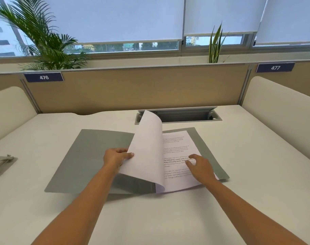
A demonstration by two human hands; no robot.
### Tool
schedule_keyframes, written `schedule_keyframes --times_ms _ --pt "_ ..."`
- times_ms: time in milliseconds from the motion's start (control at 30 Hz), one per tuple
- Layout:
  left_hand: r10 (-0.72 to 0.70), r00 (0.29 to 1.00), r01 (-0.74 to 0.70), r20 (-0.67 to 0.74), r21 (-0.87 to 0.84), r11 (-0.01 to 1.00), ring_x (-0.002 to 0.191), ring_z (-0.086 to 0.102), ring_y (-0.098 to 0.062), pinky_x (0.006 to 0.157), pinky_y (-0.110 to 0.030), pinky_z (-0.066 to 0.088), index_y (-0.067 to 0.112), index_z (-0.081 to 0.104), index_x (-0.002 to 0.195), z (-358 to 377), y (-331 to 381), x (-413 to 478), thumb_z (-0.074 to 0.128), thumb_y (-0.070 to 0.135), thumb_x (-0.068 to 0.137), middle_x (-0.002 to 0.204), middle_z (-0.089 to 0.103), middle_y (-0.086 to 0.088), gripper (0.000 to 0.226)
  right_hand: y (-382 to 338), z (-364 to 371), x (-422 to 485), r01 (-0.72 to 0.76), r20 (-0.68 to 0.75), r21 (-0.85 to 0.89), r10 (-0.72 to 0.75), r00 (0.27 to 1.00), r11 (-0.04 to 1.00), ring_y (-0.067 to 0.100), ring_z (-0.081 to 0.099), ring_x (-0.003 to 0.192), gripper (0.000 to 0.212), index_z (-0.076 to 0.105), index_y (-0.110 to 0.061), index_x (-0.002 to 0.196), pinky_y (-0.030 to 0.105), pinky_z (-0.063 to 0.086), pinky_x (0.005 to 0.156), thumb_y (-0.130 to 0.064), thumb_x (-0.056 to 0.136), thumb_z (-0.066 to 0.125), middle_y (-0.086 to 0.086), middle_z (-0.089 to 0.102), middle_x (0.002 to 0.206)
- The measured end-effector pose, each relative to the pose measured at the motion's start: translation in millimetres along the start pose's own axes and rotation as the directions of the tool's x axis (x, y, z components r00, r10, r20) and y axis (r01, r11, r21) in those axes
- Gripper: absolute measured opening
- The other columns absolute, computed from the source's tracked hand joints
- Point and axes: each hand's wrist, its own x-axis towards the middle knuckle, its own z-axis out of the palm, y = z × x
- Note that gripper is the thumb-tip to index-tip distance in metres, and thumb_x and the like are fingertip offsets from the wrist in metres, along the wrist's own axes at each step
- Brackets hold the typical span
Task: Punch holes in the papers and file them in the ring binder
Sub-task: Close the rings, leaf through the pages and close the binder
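In the open flat grey ring binder (97, 156), our left hand (116, 156) pinches a curled white sheet (145, 149) while our right hand (200, 167) presses spread fingers on printed pages (179, 144).

A white desk (239, 156) sits behind tan partitions (133, 89) (numbered 476, 477), under blind-covered windows (115, 18) with potted plants (44, 41).

Partition tags (44, 77) read 476 and, further right, 477.
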Motion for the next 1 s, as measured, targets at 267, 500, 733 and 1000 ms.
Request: schedule_keyframes --times_ms 267,500,733,1000 --pt "-0.040 0.980 0.055 -0.193 0.073 0.996 0.082 0.060 -0.029 0.079 -0.035 0.050 -0.002 0.067 0.104 -70 -26 -2 0.079 -0.001 0.065 0.102 0.065 -0.019 0.041 14 -6 4 -0.112 -0.042 -0.118 0.108 0.993 0.987 0.028 0.050 0.120 0.042 0.051 -0.006 0.125 0.034 0.042 0.095 -0.029 0.090 0.055 0.010 0.055 0.129" --pt "-0.013 0.961 0.075 -0.276 0.214 0.974 0.087 0.064 -0.034 0.084 -0.040 0.053 0.001 0.070 0.092 -90 -46 0 0.079 0.004 0.066 0.099 0.068 -0.019 0.028 14 -3 3 -0.184 -0.060 -0.176 0.176 0.983 0.967 0.030 0.053 0.113 0.045 0.053 -0.006 0.116 0.034 0.045 0.085 -0.036 0.084 0.062 0.012 0.058 0.119" --pt "0.032 0.960 0.076 -0.277 0.371 0.925 0.093 0.063 -0.035 0.084 -0.039 0.051 0.005 0.069 0.088 -85 -57 2 0.076 0.006 0.070 0.099 0.069 -0.018 0.019 15 -1 0 -0.201 -0.080 -0.203 0.188 0.979 0.958 0.031 0.050 0.115 0.045 0.053 -0.003 0.114 0.037 0.046 0.089 -0.036 0.083 0.062 0.014 0.058 0.118" --pt "0.075 0.952 0.103 -0.296 0.544 0.833 0.104 0.056 -0.034 0.078 -0.035 0.044 0.009 0.062 0.110 -76 -58 -2 0.068 0.007 0.075 0.114 0.062 -0.014 0.036 14 -2 -2 -0.218 -0.089 -0.123 0.208 0.974 0.968 0.031 0.048 0.120 0.049 0.049 -0.005 0.124 0.037 0.043 0.093 -0.028 0.084 0.063 0.013 0.055 0.126"
